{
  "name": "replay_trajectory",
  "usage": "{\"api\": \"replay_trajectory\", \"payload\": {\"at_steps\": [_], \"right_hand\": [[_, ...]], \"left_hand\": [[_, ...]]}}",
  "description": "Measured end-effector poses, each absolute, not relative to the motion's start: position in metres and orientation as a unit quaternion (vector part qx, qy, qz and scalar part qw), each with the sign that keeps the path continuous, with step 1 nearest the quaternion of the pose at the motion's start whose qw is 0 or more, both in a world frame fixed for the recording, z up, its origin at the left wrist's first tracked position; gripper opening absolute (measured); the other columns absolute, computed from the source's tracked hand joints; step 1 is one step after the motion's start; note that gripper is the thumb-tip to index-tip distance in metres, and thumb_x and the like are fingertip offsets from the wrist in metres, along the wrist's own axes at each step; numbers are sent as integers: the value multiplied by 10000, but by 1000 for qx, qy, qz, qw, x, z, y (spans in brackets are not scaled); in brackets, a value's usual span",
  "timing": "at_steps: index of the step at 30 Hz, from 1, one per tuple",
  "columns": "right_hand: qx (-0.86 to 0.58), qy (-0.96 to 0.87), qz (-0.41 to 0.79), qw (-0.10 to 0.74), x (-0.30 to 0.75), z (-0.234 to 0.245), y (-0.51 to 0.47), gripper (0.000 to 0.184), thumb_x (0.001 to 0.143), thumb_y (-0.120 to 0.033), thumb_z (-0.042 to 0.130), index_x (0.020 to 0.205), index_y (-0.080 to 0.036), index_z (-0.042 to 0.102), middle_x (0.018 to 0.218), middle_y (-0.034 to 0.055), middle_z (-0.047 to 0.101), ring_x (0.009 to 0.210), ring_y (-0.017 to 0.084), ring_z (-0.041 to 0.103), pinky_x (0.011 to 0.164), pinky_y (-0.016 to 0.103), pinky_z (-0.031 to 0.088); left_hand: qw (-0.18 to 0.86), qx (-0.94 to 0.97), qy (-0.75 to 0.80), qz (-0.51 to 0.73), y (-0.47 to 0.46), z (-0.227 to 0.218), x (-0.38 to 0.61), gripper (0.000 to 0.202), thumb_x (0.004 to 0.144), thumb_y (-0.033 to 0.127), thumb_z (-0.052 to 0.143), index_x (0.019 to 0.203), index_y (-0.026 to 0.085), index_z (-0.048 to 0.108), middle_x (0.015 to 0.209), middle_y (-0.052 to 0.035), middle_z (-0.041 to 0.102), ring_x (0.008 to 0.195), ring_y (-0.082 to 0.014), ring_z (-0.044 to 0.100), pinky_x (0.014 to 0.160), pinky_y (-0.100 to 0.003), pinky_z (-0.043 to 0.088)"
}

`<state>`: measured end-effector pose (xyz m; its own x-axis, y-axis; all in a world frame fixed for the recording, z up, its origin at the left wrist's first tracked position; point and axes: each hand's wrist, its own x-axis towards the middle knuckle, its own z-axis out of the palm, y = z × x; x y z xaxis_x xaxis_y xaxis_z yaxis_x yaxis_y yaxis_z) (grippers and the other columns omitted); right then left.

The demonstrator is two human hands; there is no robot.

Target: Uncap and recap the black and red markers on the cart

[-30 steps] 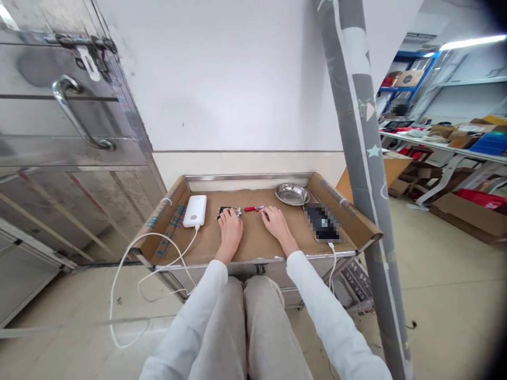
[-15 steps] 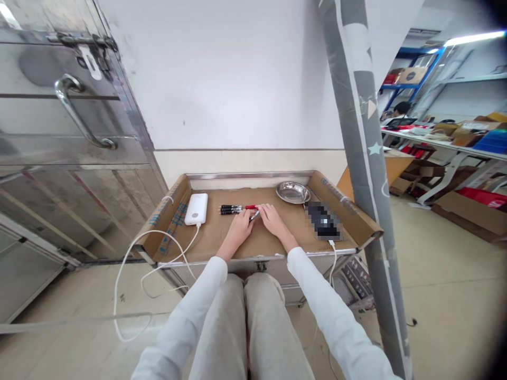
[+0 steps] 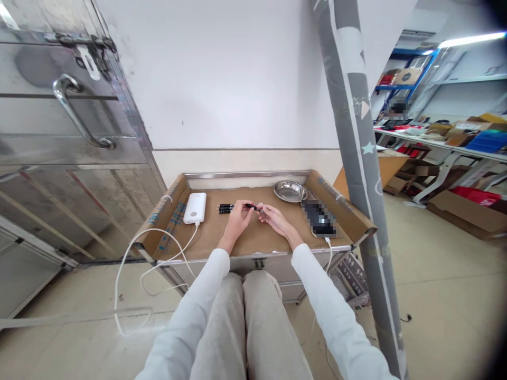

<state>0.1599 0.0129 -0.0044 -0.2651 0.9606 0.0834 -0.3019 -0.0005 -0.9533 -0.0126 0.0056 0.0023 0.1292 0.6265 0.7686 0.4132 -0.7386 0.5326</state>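
Observation:
Both my hands meet over the middle of a cardboard-lined metal tray table (image 3: 206, 240). My left hand (image 3: 237, 219) and my right hand (image 3: 273, 217) are closed on the two ends of a dark pen (image 3: 253, 207), held just above the cardboard. Two black pens (image 3: 225, 208) lie side by side on the cardboard just left of my left hand. A small steel dish (image 3: 290, 191) sits at the back right of the table.
A white power bank (image 3: 195, 208) with a white cable (image 3: 130, 274) lies at the left. A black phone (image 3: 319, 221) lies on the right, also cabled. A grey pole (image 3: 356, 158) stands right of the table; a steel cabinet door (image 3: 67, 132) is left. Shelves and boxes fill the far right.
My left hand left the black pens and moved right to meet my right hand. Together they lifted a pen off the cardboard. The red pen is no longer seen lying there.

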Motion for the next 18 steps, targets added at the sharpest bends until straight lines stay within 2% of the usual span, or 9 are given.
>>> {"api": "replay_trajectory", "payload": {"at_steps": [4,9,14,18], "right_hand": [[-326,-472,644,506,159,-2,12,306,736,-442,694,900,-184,685,813,36,676,670,112,581,639,251,454],[-345,-475,603,540,160,-2,12,319,650,-407,762,861,-177,696,815,28,678,672,105,576,646,246,452],[-392,-500,493,595,162,-5,16,334,594,-401,785,812,-169,685,843,43,688,708,129,594,733,294,479],[-415,-527,407,620,162,-5,19,340,614,-437,760,805,-174,662,816,49,686,707,154,612,757,326,496]], "left_hand": [[58,747,343,566,-2,9,-14,195,918,224,471,1108,187,501,1007,-75,591,928,-152,607,828,-310,526],[36,719,372,586,-1,9,-17,189,912,202,463,1096,187,503,1010,-78,583,902,-154,588,813,-306,507],[56,703,405,582,3,5,-20,166,896,183,469,1057,186,509,983,-67,583,851,-147,585,783,-296,499],[63,778,399,481,4,5,-18,131,875,138,466,973,193,533,944,-51,607,889,-169,573,834,-325,477]]}}
